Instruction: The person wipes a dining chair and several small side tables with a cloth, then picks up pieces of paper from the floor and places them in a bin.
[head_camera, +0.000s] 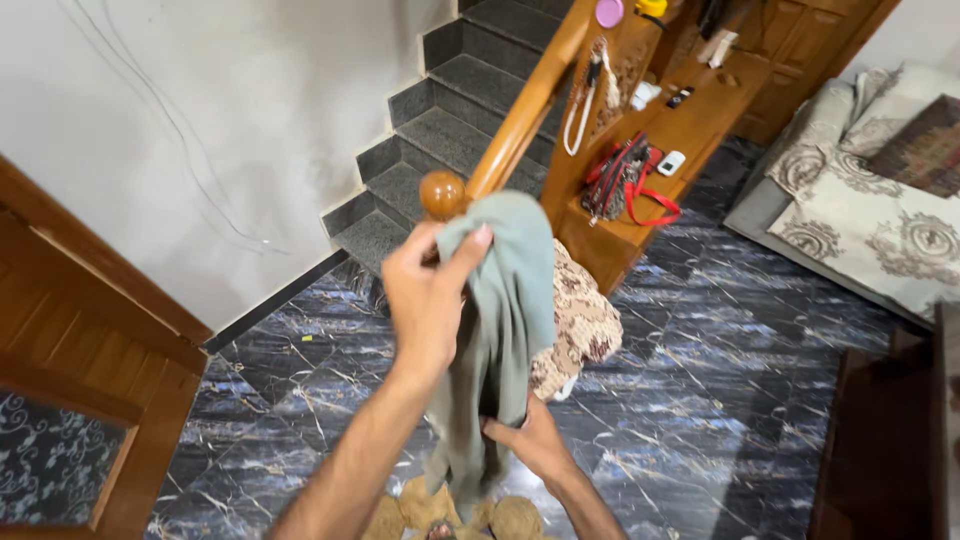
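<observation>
**Head view: a grey-green cloth held against the newel post at the foot of a staircase**

Head camera. The landmark is the wooden newel post, of which the round knob (442, 194) shows at its top. One grey-green cloth (505, 300) hangs down the near side of the post, its upper edge just beside and below the knob. The left hand (428, 295) is clenched on the cloth's upper part, thumb pressed on the fabric. The right hand (530, 440), lower down the post, grips the cloth's hanging lower part, fingers closed round it. Judged from this pose, the step in hand is working the cloth over the post, both hands engaged; the next move would call for keeping the cloth taut between the two grips so that it does not slip off the rounded wood.

Counted: two hands, one cloth, one knob, one handrail (530, 105) rising from the post to the upper right. Behind the post, to its right, one patterned brown-and-cream fabric bundle (580, 325) rests on it. Further right of the post, a wooden shelf (690, 125) carries one red-and-black bag (625, 185) and several small items too small to tell. Left of the post rise the grey stone stairs (440, 110); below it lies the dark marbled floor (720, 380).
</observation>
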